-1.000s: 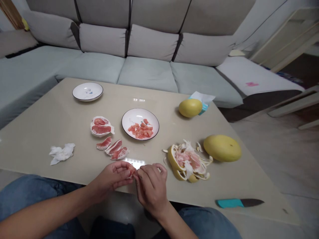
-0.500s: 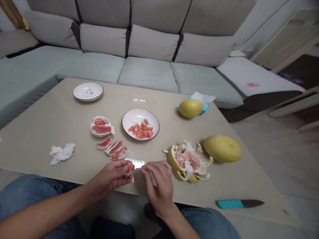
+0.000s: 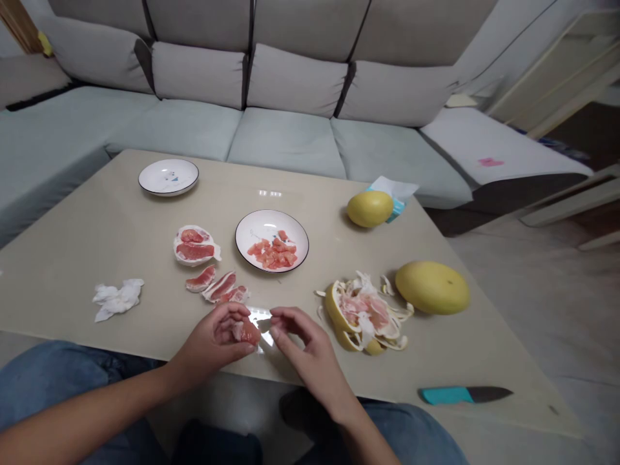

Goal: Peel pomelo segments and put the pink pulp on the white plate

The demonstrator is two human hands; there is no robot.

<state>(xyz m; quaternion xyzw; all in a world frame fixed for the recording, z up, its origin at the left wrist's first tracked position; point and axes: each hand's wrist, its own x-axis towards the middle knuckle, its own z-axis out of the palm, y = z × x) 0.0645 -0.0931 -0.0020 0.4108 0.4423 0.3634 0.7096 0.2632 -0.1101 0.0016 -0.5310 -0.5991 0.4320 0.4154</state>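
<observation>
As the left hand (image 3: 213, 342) comes in from the lower left, forearm slanting low above a denim-covered leg (image 3: 68, 368), it's gripping a pomelo piece (image 3: 250, 332), thumb stretched along the near side, fingers curled over the far side, red flesh poking out between them! That piece is up over the near part of the surface (image 3: 145, 226), right between the two hands. Facing it, here's the right hand (image 3: 307, 345), forearm angled up from the lower right, fingers arched and bunched, thumb pointing left; a small gap shows between thumb and fingertips, so that grip is loose and released, just beside the fruit but apart from it. Beyond the left hand lie peeled segments (image 3: 219, 287), the nearest partly hidden by its fingers, and past those a bigger peeled pomelo chunk (image 3: 194, 250) in its white pith. Out in the middle, a dark-rimmed plate (image 3: 261, 223) carries a heap of pomelo flesh (image 3: 275, 253). Over on the right of the right hand, yellow peel (image 3: 334, 313) cups pale membranes (image 3: 365, 309), with a whole pomelo (image 3: 433, 288) just beside it; farther back, a smaller pomelo (image 3: 370, 208) sits against a blue tissue packet (image 3: 398, 210). Near the right corner lies a teal-handled knife (image 3: 448, 395), blade pointing right, while crumpled tissue (image 3: 117, 299) rests far left!
</observation>
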